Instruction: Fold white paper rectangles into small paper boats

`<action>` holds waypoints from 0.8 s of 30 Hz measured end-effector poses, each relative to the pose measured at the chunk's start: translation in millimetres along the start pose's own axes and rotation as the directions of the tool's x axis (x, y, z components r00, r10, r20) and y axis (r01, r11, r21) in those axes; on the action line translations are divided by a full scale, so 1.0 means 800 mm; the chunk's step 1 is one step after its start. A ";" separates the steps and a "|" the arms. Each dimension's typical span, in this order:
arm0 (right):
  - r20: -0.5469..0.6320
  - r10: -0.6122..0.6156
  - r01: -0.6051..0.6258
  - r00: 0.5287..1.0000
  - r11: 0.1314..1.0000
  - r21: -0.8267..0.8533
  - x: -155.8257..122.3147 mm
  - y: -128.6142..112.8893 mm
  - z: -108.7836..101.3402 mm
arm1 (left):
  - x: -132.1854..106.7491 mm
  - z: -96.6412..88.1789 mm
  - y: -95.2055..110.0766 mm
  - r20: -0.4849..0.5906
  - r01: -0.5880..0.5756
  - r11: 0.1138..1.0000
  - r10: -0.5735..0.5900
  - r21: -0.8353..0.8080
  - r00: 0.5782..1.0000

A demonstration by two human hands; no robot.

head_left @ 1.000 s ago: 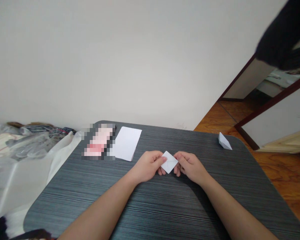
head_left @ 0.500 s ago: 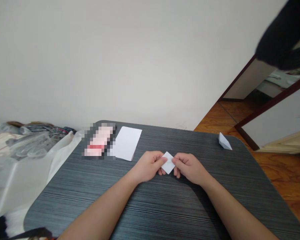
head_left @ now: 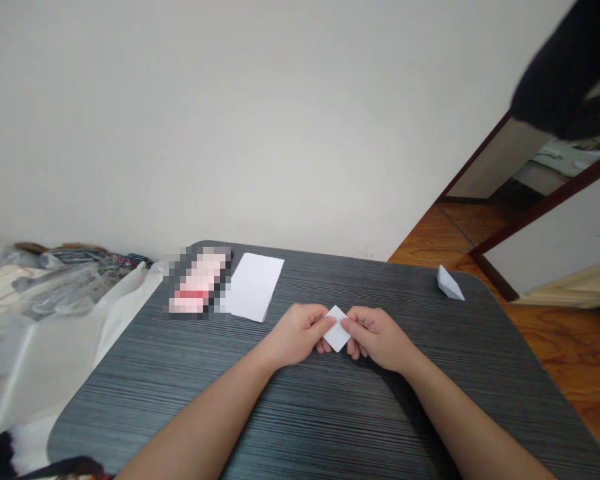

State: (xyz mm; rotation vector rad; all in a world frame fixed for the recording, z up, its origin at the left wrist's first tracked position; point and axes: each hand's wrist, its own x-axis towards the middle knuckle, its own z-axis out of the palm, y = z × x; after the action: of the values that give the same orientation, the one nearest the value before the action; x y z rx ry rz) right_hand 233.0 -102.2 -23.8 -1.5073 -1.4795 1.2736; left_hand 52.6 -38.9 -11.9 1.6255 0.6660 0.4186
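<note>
A small piece of folded white paper (head_left: 337, 339), diamond-shaped from above, is held between my two hands over the middle of the table. My left hand (head_left: 303, 335) pinches its left corner, thumb on top and fingers curled beneath. On the right corner, my right hand (head_left: 377, 335) has the same kind of pinch. Both thumb tips lie close together on the paper's face. The fingers under the paper are partly hidden. Farther off to the right, a folded paper boat-like shape (head_left: 450, 284) rests near the table's far right corner.
A stack of white paper (head_left: 255, 287) lies at the table's back left, beside a pixelated pink and dark item (head_left: 200, 280). The dark wood-grain table (head_left: 290, 420) meets a pale wall (head_left: 290, 133). Clear plastic bags (head_left: 55, 287) are piled to the left.
Both thumbs have shifted inward on the folded paper, closer to each other. The paper sits very slightly lower; the other things have not moved.
</note>
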 end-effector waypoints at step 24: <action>-0.007 -0.011 0.011 1.000 1.000 0.020 -0.001 0.000 -0.002 | 0.001 0.001 -0.004 0.008 0.054 0.996 -0.054 -0.075 0.999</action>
State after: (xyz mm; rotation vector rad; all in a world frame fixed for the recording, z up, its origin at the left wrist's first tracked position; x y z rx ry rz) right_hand 234.8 -102.5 -23.3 -1.4874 -1.4650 1.2719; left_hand 52.9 -39.1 -15.7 1.5338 0.6805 0.3951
